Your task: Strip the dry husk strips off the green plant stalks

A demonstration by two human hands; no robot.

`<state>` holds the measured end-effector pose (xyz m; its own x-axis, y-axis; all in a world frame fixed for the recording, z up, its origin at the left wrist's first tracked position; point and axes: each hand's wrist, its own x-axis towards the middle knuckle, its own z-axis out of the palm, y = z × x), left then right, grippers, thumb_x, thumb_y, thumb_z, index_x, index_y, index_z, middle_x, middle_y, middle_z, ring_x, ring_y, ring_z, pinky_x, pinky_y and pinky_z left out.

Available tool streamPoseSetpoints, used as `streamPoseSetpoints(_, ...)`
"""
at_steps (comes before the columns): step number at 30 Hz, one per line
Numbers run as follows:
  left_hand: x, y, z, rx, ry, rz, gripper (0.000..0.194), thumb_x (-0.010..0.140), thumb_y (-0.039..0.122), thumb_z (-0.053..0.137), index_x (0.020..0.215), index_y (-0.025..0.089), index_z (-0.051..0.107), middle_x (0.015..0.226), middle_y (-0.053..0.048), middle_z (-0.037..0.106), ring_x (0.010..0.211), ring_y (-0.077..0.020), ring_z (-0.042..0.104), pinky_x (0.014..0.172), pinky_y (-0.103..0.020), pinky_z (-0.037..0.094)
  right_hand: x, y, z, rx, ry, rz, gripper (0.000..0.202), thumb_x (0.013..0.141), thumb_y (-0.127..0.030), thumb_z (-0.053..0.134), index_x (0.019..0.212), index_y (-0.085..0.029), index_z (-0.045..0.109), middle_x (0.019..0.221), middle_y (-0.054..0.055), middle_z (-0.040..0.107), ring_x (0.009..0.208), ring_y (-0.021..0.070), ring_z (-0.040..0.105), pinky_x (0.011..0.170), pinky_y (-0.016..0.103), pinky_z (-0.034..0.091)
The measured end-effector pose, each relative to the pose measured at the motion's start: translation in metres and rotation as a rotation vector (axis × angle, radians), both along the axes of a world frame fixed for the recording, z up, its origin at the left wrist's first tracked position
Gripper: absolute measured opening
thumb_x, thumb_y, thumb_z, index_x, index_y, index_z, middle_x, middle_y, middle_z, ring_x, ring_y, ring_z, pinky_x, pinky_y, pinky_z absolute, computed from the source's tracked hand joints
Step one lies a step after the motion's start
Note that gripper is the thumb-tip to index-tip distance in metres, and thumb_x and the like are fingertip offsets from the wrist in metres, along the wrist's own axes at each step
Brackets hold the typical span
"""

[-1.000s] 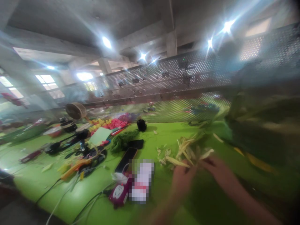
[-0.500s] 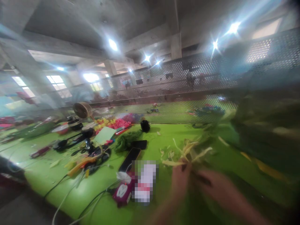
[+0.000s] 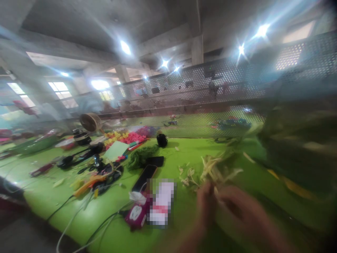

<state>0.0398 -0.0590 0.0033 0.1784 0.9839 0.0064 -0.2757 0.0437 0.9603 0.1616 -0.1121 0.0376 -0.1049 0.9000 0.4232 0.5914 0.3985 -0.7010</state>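
Observation:
My left hand (image 3: 206,200) is closed around the lower end of a bunch of pale yellow-green, leaf-like strips (image 3: 210,167) that fan out above it. Beside it, my right hand (image 3: 240,203) has its fingers bent in a pinch against the base of the same bunch. Blur hides its fingertips, so what they pinch is not clear. More pale pieces (image 3: 189,175) lie on the green table (image 3: 181,149) just left of the bunch.
A phone (image 3: 144,177), a purple tissue pack (image 3: 137,214) and a blurred-out white item (image 3: 162,203) lie left of my hands. Further left are an orange-handled tool (image 3: 89,184) with cables and pink and yellow flowers (image 3: 131,137). A perforated screen (image 3: 184,121) stands behind; a dark bulky shape (image 3: 297,151) is at right.
The strips have turned more upright and bunched closer. My two hands have come nearer together, with the right fingers now against the base. The view has shifted slightly.

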Motion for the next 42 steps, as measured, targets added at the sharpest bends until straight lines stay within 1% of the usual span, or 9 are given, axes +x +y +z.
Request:
streamPoseSetpoints(7,-0.012,0.011,0.008,-0.092,-0.051,-0.068,0.021,0.077,0.036,0.066,0.081,0.016,0.064,0.056,0.004,0.047,0.052,-0.0082,0.041,0.065,-0.023,0.039,0.01,0.016,0.004,-0.212,0.268,-0.215,0.018,0.076,-0.042,0.06,0.077,-0.025,0.068,0.076,0.001,0.073,0.071,0.0217,0.068,0.065,0.03,0.052)
streamPoseSetpoints(11,-0.014,0.004,0.015,-0.135,-0.184,-0.16,0.014,0.073,0.025,0.065,0.085,0.017,0.065,0.053,0.007,0.041,0.045,-0.0057,0.03,0.06,-0.021,0.038,0.014,0.023,-0.001,-0.24,0.274,-0.2,0.017,0.076,-0.04,0.059,0.076,-0.024,0.066,0.075,0.001,0.073,0.072,0.0212,0.067,0.067,0.03,0.051)
streamPoseSetpoints(15,-0.014,0.001,0.014,-0.134,-0.29,-0.176,0.018,0.074,0.023,0.062,0.09,0.016,0.066,0.054,0.006,0.041,0.046,-0.0058,0.031,0.06,-0.021,0.04,0.018,0.025,-0.003,-0.265,0.247,-0.199,0.017,0.077,-0.039,0.058,0.077,-0.023,0.065,0.076,0.002,0.073,0.073,0.0219,0.068,0.068,0.031,0.051)
streamPoseSetpoints(22,-0.014,0.006,0.006,-0.132,-0.01,-0.115,0.032,0.075,0.045,0.069,0.087,0.015,0.065,0.062,0.003,0.051,0.054,-0.0074,0.041,0.06,-0.021,0.039,0.018,0.023,-0.006,-0.276,0.15,-0.155,0.019,0.084,-0.039,0.054,0.081,-0.024,0.065,0.082,0.002,0.074,0.077,0.0212,0.069,0.07,0.031,0.051)
streamPoseSetpoints(24,-0.015,0.008,0.004,-0.131,0.03,-0.091,0.035,0.073,0.047,0.07,0.084,0.015,0.065,0.065,0.001,0.053,0.057,-0.0084,0.044,0.059,-0.021,0.038,0.02,0.024,-0.011,-0.198,0.071,-0.165,0.019,0.086,-0.038,0.053,0.088,-0.024,0.066,0.089,0.003,0.074,0.081,0.0213,0.068,0.073,0.032,0.052)
streamPoseSetpoints(29,-0.016,0.013,-0.002,-0.146,0.037,-0.045,0.04,0.071,0.051,0.072,0.078,0.014,0.06,0.061,0.003,0.049,0.052,-0.0067,0.038,0.052,-0.021,0.031,0.027,0.03,-0.031,0.262,-0.335,-0.097,0.03,0.086,-0.022,0.052,0.11,-0.033,0.067,0.13,0.004,0.06,0.119,0.0249,0.053,0.095,0.041,0.043)
streamPoseSetpoints(33,-0.015,0.017,-0.008,-0.144,0.078,-0.034,0.04,0.071,0.051,0.071,0.076,0.014,0.059,0.06,0.004,0.047,0.049,-0.0055,0.034,0.049,-0.02,0.027,0.028,0.035,-0.042,0.408,-0.573,-0.018,0.037,0.083,-0.015,0.054,0.11,-0.036,0.068,0.126,0.002,0.063,0.117,0.0246,0.054,0.091,0.041,0.043)
streamPoseSetpoints(36,-0.013,0.018,-0.011,-0.067,0.147,-0.032,0.036,0.073,0.048,0.069,0.076,0.013,0.061,0.063,0.002,0.05,0.053,-0.0066,0.038,0.051,-0.02,0.03,0.027,0.034,-0.038,0.42,-0.505,-0.006,0.026,0.086,-0.018,0.055,0.102,-0.033,0.07,0.11,0.003,0.07,0.104,0.0221,0.06,0.085,0.037,0.045)
streamPoseSetpoints(42,-0.009,0.013,-0.013,0.092,0.261,-0.059,0.023,0.077,0.037,0.067,0.077,0.014,0.066,0.076,-0.004,0.061,0.072,-0.0138,0.053,0.067,-0.023,0.041,0.027,0.03,-0.022,0.192,-0.214,-0.12,0.02,0.091,-0.036,0.052,0.087,-0.03,0.07,0.088,0.001,0.071,0.084,0.0203,0.063,0.075,0.034,0.048)
